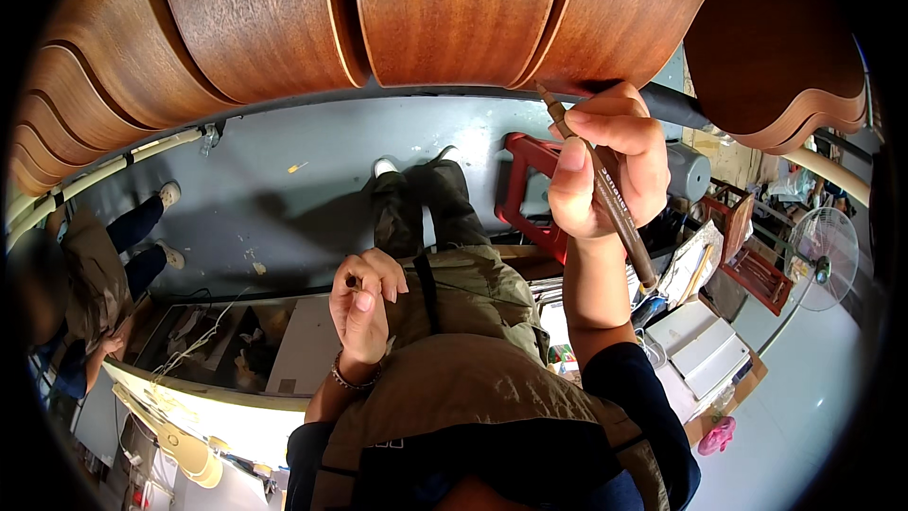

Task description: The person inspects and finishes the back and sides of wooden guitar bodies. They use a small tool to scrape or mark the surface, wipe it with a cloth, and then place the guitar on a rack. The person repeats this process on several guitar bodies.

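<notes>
Pen: brown pen (pixel 624 227) is lying on a slant in the right hand (pixel 639 156), its pointed tip showing bare.
Long axis: tip is pointing far and left; blunt end is sticking out near and right, beyond the palm.
Right fingers: thumb and fingers are pinching the pen part-way along, leaving the tip free.
Tip to wood: tip is sitting at the near edge of a brown guitar body (pixel 643 9), by its left corner. Touching or hovering just short: cannot tell.
Nearer hand: the right. The guitar body is lying just far of its fingers; the left hand (pixel 367 301) is resting well apart, near and left, beside the apron (pixel 454 378).
Left fingers: curling in, thumb and forefinger pressing round a small dark piece (pixel 351 281), perhaps the pen's cap; only a round end is showing.
Row: more guitar bodies (pixel 246 9) are lining the far side, bending away left in this wide view.
Right side: a red frame (pixel 530 146) is standing on the grey floor (pixel 331 137), left of the right hand; a fan (pixel 822 268) is standing farther right.
Left side: a co-worker (pixel 99 260) is standing near the row's left part; a pale guitar-shaped piece (pixel 194 459) is lying near left.
</notes>
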Tool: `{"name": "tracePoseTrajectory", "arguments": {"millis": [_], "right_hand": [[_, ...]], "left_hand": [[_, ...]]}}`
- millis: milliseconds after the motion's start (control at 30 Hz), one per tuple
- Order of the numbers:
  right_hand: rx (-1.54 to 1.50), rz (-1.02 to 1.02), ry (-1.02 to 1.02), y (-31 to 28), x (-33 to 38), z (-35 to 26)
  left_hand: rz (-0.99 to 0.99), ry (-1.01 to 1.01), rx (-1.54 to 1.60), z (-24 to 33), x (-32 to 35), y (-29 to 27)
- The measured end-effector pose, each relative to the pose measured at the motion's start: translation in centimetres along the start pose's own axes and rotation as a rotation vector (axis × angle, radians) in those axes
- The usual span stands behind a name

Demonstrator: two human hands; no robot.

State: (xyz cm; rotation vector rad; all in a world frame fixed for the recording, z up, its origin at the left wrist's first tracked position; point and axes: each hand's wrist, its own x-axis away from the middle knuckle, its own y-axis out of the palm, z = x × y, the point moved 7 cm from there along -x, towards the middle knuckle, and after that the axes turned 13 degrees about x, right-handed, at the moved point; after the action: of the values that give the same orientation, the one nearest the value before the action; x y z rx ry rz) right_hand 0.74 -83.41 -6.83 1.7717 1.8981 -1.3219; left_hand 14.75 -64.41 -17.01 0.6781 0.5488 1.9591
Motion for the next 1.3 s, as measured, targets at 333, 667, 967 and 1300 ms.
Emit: {"name": "tracePoseTrajectory", "arguments": {"millis": [333, 667, 967, 1300], "right_hand": [[0.035, -0.022, -0.034, 0.2, -0.4, 0.0], [-0.219, -0.043, 0.226, -2.6, 1.9, -1.5], [-0.678, -0.297, 0.601, -5.4, 4.0, -6.4], [-0.620, -0.221, 0.558, -8.3, 4.0, -7.9]], "left_hand": [[-0.012, 0.000, -0.009, 0.1, -0.3, 0.2], [-0.011, -0.020, -0.030, 1.4, 0.2, 1.6], [-0.407, 0.219, -0.878, 5.8, 0.1, 8.9], [-0.670, 0.426, -0.800, 6.7, 1.1, 12.1]]}}
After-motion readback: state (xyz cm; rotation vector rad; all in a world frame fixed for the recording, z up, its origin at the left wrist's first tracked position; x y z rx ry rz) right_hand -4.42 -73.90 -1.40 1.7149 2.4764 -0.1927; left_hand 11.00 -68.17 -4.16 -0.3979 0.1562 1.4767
